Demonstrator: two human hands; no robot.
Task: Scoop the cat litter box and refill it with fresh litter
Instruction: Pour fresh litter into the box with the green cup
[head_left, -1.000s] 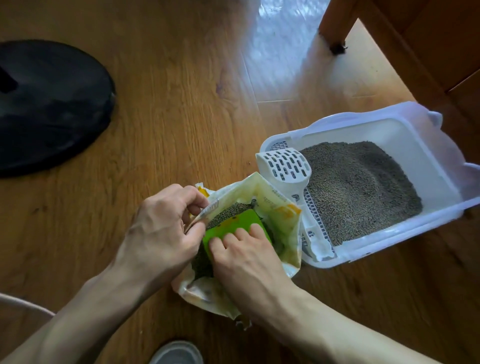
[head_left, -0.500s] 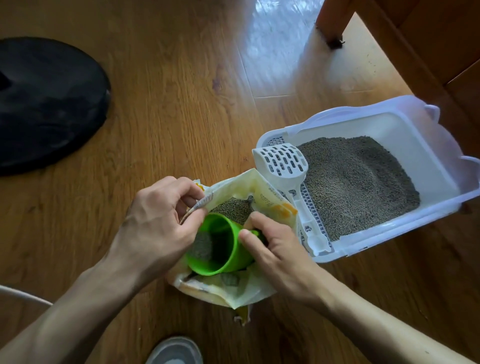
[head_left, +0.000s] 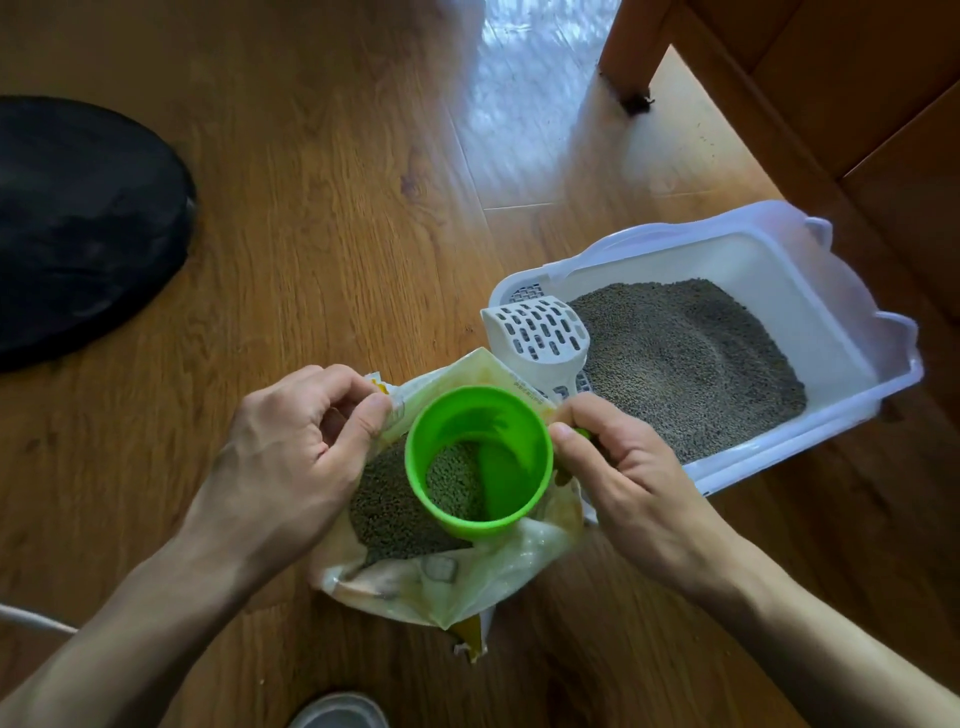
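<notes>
A yellow-and-white litter bag (head_left: 457, 577) stands open on the wood floor, grey pellets showing inside. My left hand (head_left: 291, 457) pinches the bag's left rim. My right hand (head_left: 618, 467) grips the handle of a green cup (head_left: 480, 462), held upright over the bag's mouth with a small amount of pellets in its bottom. To the right sits the white litter box (head_left: 841, 332), holding a heap of grey litter (head_left: 685, 364). A white slotted scoop (head_left: 540, 332) leans at the box's near left corner.
A black rounded object (head_left: 78, 223) lies on the floor at the left. A wooden furniture leg (head_left: 631, 47) and wooden panels stand behind the box. A grey shoe tip (head_left: 340, 712) shows at the bottom edge, a white cable (head_left: 31, 618) at the lower left.
My right hand has lifted the green cup out of the bag and turned it upright, with pellets now inside. My left hand still holds the bag's rim.
</notes>
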